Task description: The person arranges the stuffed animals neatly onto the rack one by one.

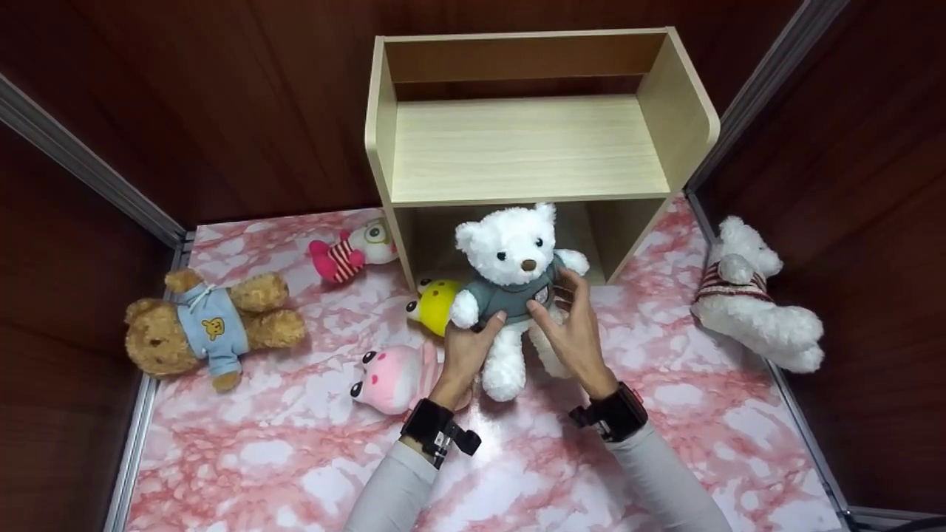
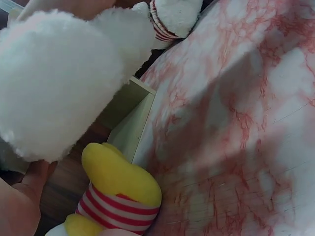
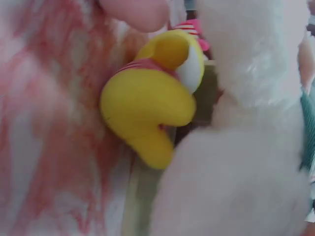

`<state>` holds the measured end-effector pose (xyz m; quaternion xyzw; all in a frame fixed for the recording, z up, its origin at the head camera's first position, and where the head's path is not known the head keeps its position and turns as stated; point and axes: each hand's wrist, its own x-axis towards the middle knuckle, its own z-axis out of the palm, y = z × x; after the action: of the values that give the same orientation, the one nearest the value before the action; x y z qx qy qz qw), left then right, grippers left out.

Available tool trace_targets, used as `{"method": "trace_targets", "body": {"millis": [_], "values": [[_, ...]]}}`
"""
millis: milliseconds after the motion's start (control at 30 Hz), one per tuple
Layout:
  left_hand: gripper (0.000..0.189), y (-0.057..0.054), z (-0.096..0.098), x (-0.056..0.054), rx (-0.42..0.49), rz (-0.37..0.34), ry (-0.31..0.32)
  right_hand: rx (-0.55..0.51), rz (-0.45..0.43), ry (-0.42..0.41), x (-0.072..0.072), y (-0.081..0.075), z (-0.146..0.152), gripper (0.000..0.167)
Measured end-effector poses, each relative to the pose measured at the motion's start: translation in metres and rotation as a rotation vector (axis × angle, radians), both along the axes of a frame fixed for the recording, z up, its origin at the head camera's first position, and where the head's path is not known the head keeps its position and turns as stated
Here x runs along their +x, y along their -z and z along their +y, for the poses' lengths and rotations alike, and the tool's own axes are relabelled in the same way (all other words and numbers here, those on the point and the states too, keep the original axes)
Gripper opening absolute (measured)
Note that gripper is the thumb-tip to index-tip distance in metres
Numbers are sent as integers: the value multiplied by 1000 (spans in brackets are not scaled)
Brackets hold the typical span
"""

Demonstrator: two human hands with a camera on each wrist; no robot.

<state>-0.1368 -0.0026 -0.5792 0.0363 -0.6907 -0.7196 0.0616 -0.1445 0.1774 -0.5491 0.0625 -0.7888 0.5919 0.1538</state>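
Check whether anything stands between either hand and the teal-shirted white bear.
Nothing visible does: the left hand and right hand both hold the bear directly. The yellow toy is outside their grip.

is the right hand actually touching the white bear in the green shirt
Touching: the head view shows the right hand gripping the white bear in the green shirt, its thumb against the shirt's front.

No readable lettering or numbers anywhere.
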Motion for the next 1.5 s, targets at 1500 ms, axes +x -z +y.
{"method": "trace_targets", "body": {"millis": [1500], "values": [[47, 30, -22, -37, -585, 164, 246, -151, -552, -107, -89, -3, 68, 75]]}}
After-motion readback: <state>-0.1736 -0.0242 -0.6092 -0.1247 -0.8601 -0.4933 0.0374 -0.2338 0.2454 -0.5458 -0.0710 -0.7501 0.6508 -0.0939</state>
